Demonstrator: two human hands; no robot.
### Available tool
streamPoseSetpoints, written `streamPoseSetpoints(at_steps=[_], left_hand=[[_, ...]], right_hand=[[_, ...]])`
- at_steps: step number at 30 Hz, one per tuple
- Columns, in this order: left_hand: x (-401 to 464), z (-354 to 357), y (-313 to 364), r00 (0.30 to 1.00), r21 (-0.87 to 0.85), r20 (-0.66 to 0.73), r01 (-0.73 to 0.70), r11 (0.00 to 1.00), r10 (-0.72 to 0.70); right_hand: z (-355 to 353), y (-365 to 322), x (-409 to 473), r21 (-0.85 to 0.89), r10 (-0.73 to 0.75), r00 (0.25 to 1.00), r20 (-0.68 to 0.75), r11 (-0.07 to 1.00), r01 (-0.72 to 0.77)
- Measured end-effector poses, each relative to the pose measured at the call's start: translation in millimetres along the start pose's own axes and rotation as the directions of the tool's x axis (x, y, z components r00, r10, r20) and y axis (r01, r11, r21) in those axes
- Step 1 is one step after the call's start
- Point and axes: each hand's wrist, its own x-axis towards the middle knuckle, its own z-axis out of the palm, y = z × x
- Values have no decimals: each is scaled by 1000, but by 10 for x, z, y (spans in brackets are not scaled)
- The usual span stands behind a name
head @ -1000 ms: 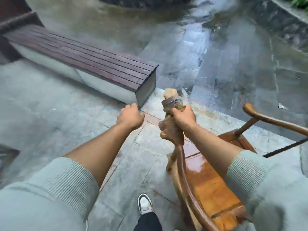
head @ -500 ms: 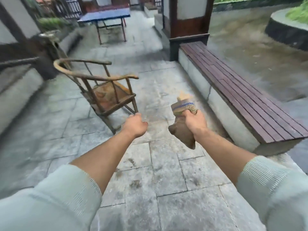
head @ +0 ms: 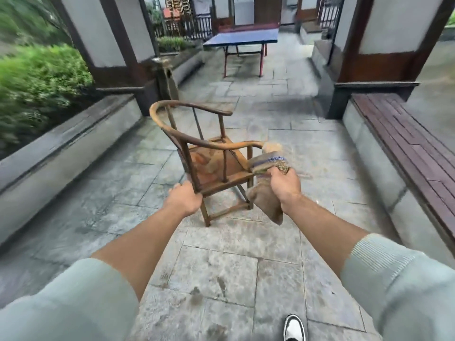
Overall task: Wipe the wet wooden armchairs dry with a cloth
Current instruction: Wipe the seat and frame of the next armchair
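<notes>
Grey stone paving [head: 221,274], damp and mottled, floors a covered walkway between dark-framed white pillars.

Wooden armchair [head: 211,163]: one, standing upright on the paving at the middle of the walkway, curved horseshoe back rail, square seat with a glossy orange-brown sheen. Its open front faces away to the right.

Left hand [head: 184,199]: on the near rear corner of the armchair, beside the back post at seat level; fingers curled, though whether they actually close round the post cannot be told from this angle.

Right hand [head: 285,187]: just right of the armchair's near arm tip, fingers wrapped round a bunched cloth [head: 267,183]. Cloth is brownish, with a blue-striped band above the fist and a tail hanging below it. Its upper end lies close against the arm tip; contact cannot be confirmed, the area being blurred.

Sleeves: pale grey-green, ribbed cuffs pushed up both forearms.

Shoe [head: 294,328]: one white toe, on the paving well in front of the armchair, near the viewer.

Slatted bench [head: 403,143]: dark red-brown, well right of the armchair along the walkway edge.

Blue table-tennis table [head: 242,38]: far beyond the armchair, on red legs.

Low stone ledge [head: 61,148]: left of the armchair, green shrubs [head: 37,82] behind it.
</notes>
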Motion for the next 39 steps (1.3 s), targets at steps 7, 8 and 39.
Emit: streamPoseSetpoints(at_steps=[7,8,39], left_hand=[[1663,46,1312,998,1,48,50,999,-50],[1951,49,1500,998,6,48,33,999,-34],[6938,2110,2320,871,222,491,-135,966,9]], right_hand=[[214,-275,2147,-120,132,990,58,985,-124],[275,-323,2468,-154,140,989,55,979,-130],[2439,715,7493,-700,207,797,567,631,334]])
